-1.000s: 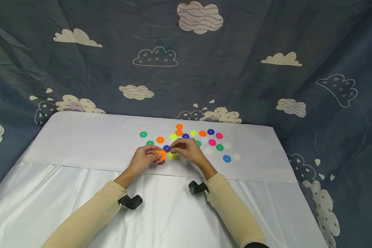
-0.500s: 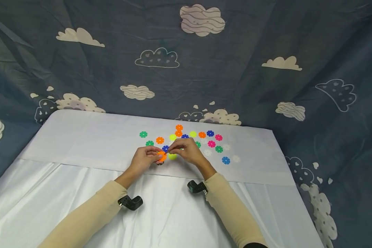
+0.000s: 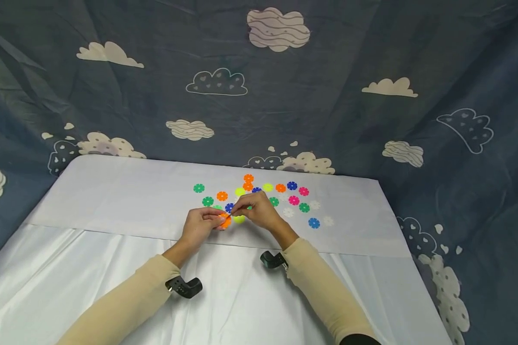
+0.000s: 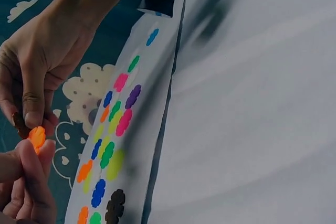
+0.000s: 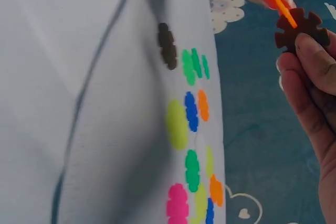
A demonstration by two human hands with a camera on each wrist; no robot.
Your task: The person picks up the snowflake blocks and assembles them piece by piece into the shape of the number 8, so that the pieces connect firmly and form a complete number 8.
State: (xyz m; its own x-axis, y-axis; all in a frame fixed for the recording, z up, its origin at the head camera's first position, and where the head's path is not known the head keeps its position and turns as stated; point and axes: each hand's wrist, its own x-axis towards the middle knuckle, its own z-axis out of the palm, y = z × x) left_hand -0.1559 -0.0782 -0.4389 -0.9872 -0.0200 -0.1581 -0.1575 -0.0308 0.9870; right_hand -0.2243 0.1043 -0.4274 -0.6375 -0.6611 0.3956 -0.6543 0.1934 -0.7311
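Note:
The left hand (image 3: 197,228) pinches an orange notched disc (image 3: 225,221) between thumb and fingers. A dark brown notched disc (image 5: 300,29) is pinched by the right hand (image 3: 259,209), seen closely in the right wrist view. There the orange disc (image 5: 279,1) stands edge-on and meets the brown one, their planes crossing. How deep the notches engage cannot be told. In the left wrist view the right hand (image 4: 44,61) is above the left hand (image 4: 29,182), with the orange disc (image 4: 37,137) between them. Both hands are held above the table.
Many loose discs lie on the white cloth (image 3: 134,201), among them green (image 3: 199,188), blue (image 3: 313,223), pink (image 3: 294,200) and a brown one (image 4: 115,206) near the left hand. A dark cloud-patterned curtain (image 3: 155,105) hangs behind the table.
The brown disc in the right hand has come against the orange disc. Both hands have shifted slightly, the left one a little downward in the head view.

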